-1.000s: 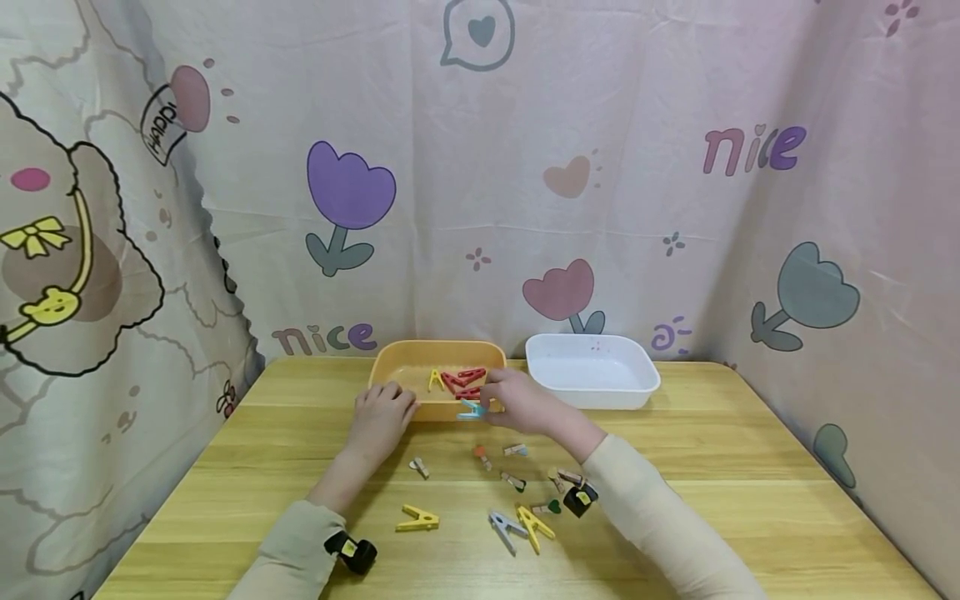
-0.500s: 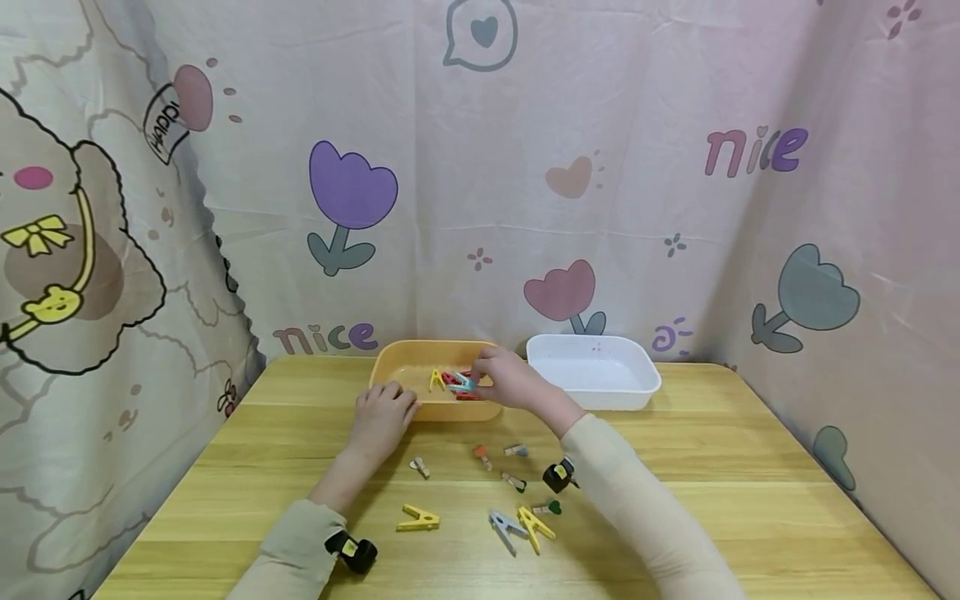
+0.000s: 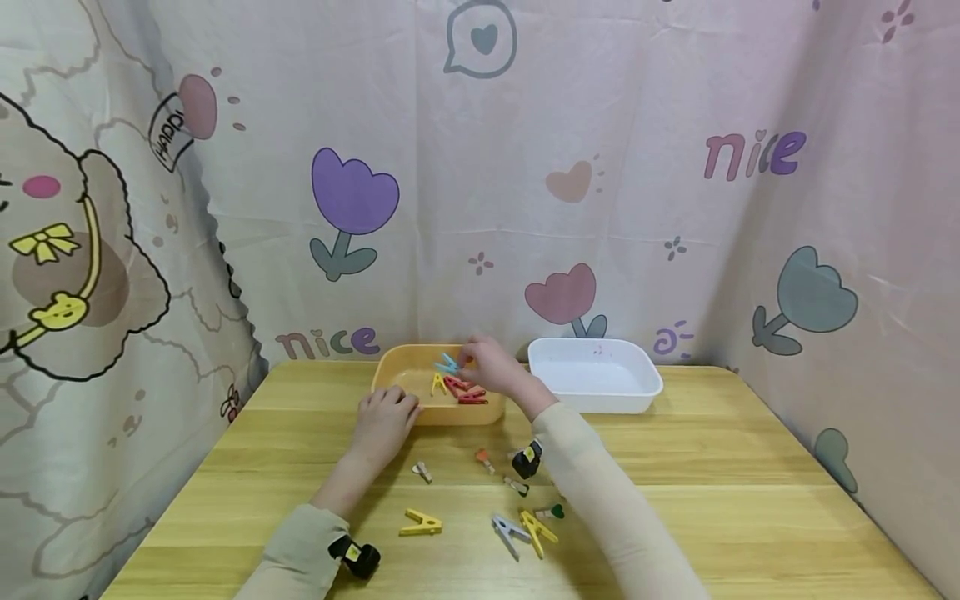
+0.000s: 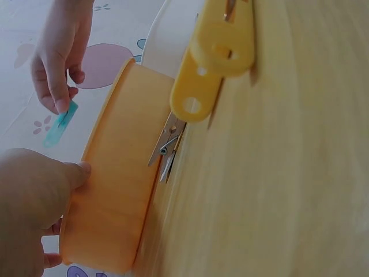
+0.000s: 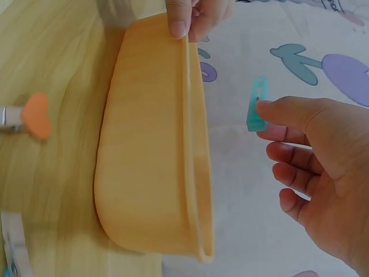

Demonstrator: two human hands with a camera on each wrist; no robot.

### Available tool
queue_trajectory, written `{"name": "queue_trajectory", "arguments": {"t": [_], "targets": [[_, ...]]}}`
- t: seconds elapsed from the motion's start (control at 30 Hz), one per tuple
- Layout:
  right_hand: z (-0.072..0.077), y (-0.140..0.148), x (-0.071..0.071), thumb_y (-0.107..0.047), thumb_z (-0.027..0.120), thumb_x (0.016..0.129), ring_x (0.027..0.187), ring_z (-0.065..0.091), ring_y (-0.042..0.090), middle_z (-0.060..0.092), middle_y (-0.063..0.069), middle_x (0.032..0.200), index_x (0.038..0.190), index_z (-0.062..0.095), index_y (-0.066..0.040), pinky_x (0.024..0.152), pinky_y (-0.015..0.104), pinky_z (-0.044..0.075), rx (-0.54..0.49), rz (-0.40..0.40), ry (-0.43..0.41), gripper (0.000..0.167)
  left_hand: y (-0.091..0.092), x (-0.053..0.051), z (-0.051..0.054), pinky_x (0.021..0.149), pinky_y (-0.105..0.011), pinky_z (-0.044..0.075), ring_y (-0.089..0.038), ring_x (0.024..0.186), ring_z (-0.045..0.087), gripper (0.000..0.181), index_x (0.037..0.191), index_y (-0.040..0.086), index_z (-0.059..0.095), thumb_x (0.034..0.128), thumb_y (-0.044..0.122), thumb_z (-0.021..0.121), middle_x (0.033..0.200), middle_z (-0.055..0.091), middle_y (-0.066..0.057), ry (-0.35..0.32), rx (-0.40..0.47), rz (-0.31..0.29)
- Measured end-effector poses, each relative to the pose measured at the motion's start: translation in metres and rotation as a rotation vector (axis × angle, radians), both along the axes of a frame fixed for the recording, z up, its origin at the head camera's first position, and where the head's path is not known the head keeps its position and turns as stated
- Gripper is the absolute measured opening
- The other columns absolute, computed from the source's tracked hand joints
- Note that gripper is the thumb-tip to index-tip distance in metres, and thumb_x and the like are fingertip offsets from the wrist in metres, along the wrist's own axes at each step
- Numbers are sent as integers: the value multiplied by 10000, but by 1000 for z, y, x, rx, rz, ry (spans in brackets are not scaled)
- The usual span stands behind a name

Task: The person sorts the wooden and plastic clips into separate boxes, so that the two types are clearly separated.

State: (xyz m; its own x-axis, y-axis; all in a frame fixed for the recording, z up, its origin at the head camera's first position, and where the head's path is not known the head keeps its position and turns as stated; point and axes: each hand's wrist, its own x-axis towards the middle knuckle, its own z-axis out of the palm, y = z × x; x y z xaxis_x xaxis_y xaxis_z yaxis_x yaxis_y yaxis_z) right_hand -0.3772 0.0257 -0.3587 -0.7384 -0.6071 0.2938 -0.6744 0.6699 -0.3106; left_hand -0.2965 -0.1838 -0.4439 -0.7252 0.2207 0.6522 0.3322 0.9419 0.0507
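My left hand (image 3: pixel 384 421) grips the near left rim of the orange plastic basin (image 3: pixel 457 414), thumb outside and fingers over the edge. Above the basin, my right hand (image 3: pixel 489 367) pinches a light-blue clothespin (image 3: pixel 447 364) between thumb and index finger; the right wrist view shows the clothespin (image 5: pixel 256 105) clear of the rim, its other fingers loosely bent. Inside the basin lie a small yellow clothespin (image 3: pixel 438 383) and several red clothespins (image 3: pixel 472 398).
A white basin (image 3: pixel 596 402) stands right of the orange one. Nearer on the wooden table are yellow clothespins (image 3: pixel 422 523), a grey clothespin (image 3: pixel 510 533) and several small wooden pegs, one with an orange heart (image 3: pixel 482 457). A patterned curtain hangs behind.
My right hand has carried the light-blue clothespin from the front rim of the orange basin up and back, toward its far side. My left hand stays on the rim.
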Motion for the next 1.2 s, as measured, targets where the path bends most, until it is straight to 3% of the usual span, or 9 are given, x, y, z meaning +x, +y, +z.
{"name": "queue_trajectory", "arguments": {"t": [0.23,0.43,0.67,0.9,1.2], "targets": [[-5,-17,-9,-299,711,886,857,538,155,635,25,940,918,709,-113,764,278,469,0,-63,7,189,0,1,0,757,-469,462,-269,818,546,113,914,143,706,872,247,723,854,587,-49,8,8,2],[-11,-32,-17,-280,696,899,843,551,155,640,42,948,926,709,-90,734,256,487,-87,-73,-51,193,-2,3,2,766,-473,460,-269,824,542,112,922,143,704,879,245,716,860,587,-48,-7,9,3],[-20,-42,-24,-262,689,909,870,544,183,630,71,966,923,698,-66,794,299,490,-133,-110,-87,197,-1,1,0,750,-472,474,-261,792,549,107,897,160,691,881,263,712,842,589,-35,36,-26,-6],[-30,-42,-30,-228,707,894,820,521,176,603,80,925,884,693,-50,737,281,478,-182,-148,-115,179,4,0,-1,756,-477,480,-261,809,556,124,905,158,694,892,281,696,850,588,-39,25,-23,4],[-33,-50,-34,-245,688,910,770,507,151,603,77,917,862,678,-49,679,242,447,-206,-132,-139,202,2,2,0,740,-489,473,-282,790,555,124,892,137,693,875,259,712,833,580,-55,46,-2,8]]}}
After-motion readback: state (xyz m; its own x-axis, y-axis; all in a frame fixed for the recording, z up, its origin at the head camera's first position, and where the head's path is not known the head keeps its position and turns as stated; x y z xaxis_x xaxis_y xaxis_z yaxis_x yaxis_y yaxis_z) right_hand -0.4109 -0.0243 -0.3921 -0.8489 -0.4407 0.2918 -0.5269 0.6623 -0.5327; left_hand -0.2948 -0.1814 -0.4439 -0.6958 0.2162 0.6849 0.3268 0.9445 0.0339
